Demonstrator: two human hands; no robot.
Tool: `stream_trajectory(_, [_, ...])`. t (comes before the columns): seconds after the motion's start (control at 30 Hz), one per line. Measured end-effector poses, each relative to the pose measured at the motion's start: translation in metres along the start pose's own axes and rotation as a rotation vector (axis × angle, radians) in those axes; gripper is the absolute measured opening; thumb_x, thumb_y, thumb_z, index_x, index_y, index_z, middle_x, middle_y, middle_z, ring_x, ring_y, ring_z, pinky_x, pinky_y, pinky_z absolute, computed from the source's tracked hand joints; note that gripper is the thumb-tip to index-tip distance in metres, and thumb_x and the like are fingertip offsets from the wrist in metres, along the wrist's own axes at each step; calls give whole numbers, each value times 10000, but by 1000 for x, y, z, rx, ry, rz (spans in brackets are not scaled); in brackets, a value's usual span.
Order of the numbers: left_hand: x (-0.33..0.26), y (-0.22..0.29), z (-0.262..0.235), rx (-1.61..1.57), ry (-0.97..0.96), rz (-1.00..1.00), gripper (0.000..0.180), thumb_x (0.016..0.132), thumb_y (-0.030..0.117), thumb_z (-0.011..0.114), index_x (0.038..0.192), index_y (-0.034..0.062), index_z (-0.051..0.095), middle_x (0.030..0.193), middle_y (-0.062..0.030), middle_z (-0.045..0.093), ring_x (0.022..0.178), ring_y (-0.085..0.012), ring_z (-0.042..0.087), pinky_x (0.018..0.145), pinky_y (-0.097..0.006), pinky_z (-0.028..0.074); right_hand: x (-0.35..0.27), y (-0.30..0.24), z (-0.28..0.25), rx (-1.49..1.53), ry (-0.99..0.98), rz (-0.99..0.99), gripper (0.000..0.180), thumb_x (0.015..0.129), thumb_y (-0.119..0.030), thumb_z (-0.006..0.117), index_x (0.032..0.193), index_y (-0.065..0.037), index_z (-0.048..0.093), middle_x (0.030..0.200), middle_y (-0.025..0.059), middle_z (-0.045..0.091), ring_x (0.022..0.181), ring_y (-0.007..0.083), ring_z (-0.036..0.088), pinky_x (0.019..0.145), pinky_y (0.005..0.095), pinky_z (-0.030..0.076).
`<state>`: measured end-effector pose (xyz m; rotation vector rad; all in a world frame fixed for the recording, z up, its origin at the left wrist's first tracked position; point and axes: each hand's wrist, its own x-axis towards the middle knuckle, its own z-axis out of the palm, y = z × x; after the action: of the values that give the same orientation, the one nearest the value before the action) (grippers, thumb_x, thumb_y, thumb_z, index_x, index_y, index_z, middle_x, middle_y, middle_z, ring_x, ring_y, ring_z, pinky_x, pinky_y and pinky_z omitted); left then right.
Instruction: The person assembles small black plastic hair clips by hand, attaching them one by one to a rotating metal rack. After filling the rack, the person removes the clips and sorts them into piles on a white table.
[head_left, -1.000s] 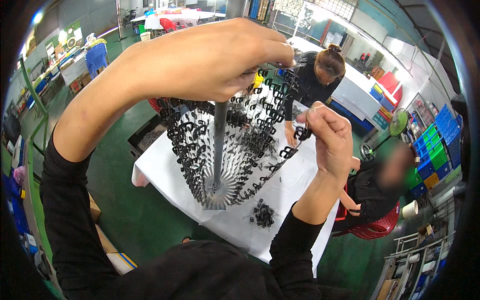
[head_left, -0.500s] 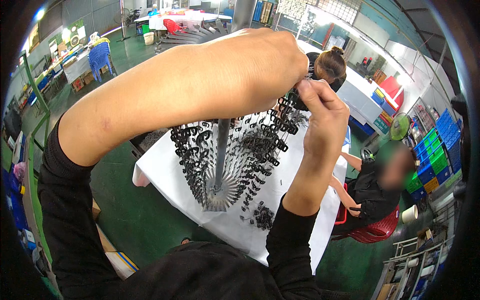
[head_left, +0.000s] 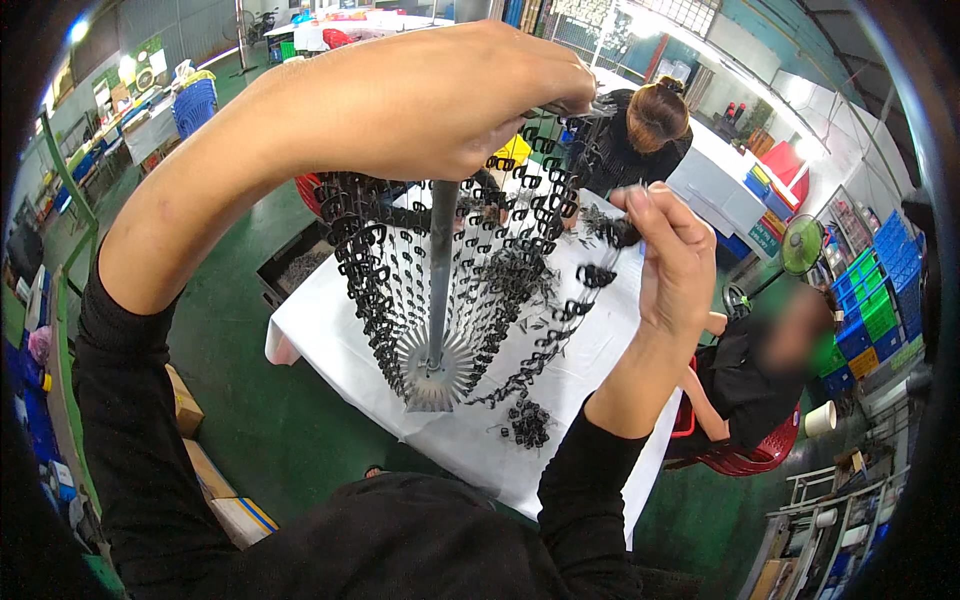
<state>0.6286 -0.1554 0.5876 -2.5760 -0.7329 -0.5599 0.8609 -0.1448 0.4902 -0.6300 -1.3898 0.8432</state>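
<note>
Right hand (head_left: 672, 235): finger and thumb together, clamped on the upper end of a strand of black clips (head_left: 598, 275). Strand: out to the right of the hanging rows (head_left: 368, 265), bowed, running down toward the slotted disc (head_left: 440, 372) at the foot of a grey pole (head_left: 440, 270). Left hand (head_left: 490, 95): raised across the top of the pole, fingers bent at the upper right of the rows; fingertips partly hidden, cannot tell whether closed on anything.

Handling, as judged: pinch the strand by its very end. Draw out the bow gently, without a jerk. Hold clear of neighbouring rows for fear of snagging. Steady the top with left fingers, leaving the nearest slot in plain sight. Check for twisted clips before letting go.

Edges and room: open air between right hand and hanging rows, best used for swinging the strand in. Below, white tablecloth (head_left: 455, 450), with a pile of loose clips (head_left: 526, 425) just beside the strand's lower run; avoid brushing. Beyond the rows, a co-worker (head_left: 640, 145) with bent head. At right, a seated co-worker (head_left: 755, 385), arm near the right forearm; little room for a wide elbow.
</note>
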Motion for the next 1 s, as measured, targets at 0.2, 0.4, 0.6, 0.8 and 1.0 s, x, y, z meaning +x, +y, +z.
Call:
stream_trajectory(0.2, [0, 4, -15, -60, -108, -49, 503, 763, -49, 560, 1255, 18, 485, 1230, -180, 553, 1145, -354, 521, 969, -421, 414, 14, -1, 38, -318, 153, -328, 163, 787, -92, 713, 888, 36, 704, 671, 32, 544, 650, 92, 449, 584, 228, 327])
stream_trajectory(0.4, [7, 16, -6, 115, -6, -98, 407, 758, -13, 579, 1165, -25, 585, 1129, -209, 611, 1055, -351, 579, 922, -389, 452, 23, 7, 52, -379, 199, -370, 142, 789, -73, 701, 843, 57, 683, 682, 29, 538, 638, 100, 447, 573, 245, 338])
stream_trajectory(0.6, [22, 16, -4, 198, 30, 28, 346, 777, -26, 552, 1117, -18, 618, 1087, -198, 636, 1000, -340, 615, 886, -382, 475, 33, 11, 30, 44, -47, -180, 104, 791, -64, 689, 824, 34, 690, 772, 8, 572, 727, 85, 492, 688, 216, 363])
stream_trajectory(0.8, [18, -5, -19, -167, -153, 64, 320, 726, -42, 527, 1038, -103, 563, 933, -237, 620, 932, -392, 602, 842, -400, 480, 18, 14, -8, 383, -64, -15, 94, 830, -65, 647, 858, 20, 678, 846, 38, 606, 859, 129, 533, 838, 266, 353])
stream_trajectory(1.0, [8, -15, -1, -69, -8, 60, 433, 790, -27, 536, 1221, 22, 537, 1167, -187, 602, 1073, -333, 587, 909, -410, 460, 20, 10, 7, 60, 129, -73, 134, 819, -155, 695, 831, -22, 703, 815, -6, 605, 737, 85, 515, 726, 231, 379])
